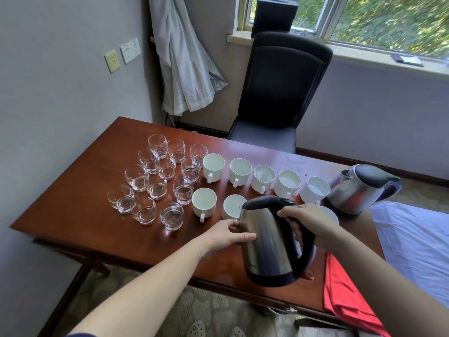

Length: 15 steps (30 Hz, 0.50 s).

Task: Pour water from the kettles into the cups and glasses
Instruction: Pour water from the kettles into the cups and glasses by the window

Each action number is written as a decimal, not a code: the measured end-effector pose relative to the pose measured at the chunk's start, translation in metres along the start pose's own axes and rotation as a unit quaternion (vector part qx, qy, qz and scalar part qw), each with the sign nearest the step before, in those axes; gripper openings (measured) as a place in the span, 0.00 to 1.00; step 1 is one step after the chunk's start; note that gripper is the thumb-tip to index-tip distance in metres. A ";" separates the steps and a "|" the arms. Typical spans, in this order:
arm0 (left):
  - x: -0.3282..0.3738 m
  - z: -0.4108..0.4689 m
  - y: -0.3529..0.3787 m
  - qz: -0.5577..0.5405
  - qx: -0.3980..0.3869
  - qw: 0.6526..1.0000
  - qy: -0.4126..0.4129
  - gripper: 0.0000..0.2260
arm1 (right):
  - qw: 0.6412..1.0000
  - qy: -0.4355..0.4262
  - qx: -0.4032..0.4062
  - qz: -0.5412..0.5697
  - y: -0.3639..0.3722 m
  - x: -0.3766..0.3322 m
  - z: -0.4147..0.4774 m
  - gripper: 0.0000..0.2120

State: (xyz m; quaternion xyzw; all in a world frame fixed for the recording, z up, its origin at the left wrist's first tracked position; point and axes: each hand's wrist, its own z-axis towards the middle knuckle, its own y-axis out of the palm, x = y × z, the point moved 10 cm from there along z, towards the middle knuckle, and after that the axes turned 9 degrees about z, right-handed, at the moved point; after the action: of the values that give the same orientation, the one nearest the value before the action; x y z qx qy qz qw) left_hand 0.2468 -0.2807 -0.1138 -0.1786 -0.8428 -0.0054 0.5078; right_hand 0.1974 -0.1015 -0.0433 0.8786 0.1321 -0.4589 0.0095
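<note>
Steel and black plastic up front: one steel kettle (269, 242) was in both hands, off the dark red-brown surface (92, 190) near its front edge and leaning a little, lid down, its spout end close against a cup in the front row (232, 206). The right hand (303, 223) had its fingers wrapped tight round the black handle, and the left hand (227, 233) clasped the shiny body, thumb laid across the front and fingers round the far side. And the second kettle (359, 188), that made two, stood on the surface at the right end, just beside the last cup of the back row. Cups next: five white ones in the back row (263, 179), handles toward the camera, and three in the front row, the third (330, 214) mostly hidden behind the right wrist, so eight in all. Glasses: twelve clear tumblers (156, 186), clustered in rows of three on the left, just beside the cups; whether they held water could not be told. One red cloth (345, 288) lay over the surface's near right corner, one black chair (279, 93) was behind the surface under the window, and a white-sheeted bed (418, 244) lay to the right.
</note>
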 end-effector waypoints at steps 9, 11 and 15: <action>-0.003 0.000 -0.006 0.016 0.005 1.000 -0.009 0.13 | 1.000 -0.011 0.005 0.008 0.004 0.001 -0.003 0.15; -0.004 0.000 -0.008 0.019 0.011 1.000 -0.010 0.15 | 1.000 -0.021 0.011 0.010 0.004 0.000 -0.004 0.15; -0.006 0.000 -0.016 0.018 0.032 0.999 -0.006 0.22 | 0.998 -0.061 0.021 -0.012 0.008 -0.008 -0.009 0.15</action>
State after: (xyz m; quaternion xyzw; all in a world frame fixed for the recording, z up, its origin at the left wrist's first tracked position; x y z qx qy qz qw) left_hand 0.2447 -0.2973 -0.1166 -0.1770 -0.8422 0.0319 0.5082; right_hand 0.2020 -0.1093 -0.0325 0.8471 0.1323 -0.5146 -0.0067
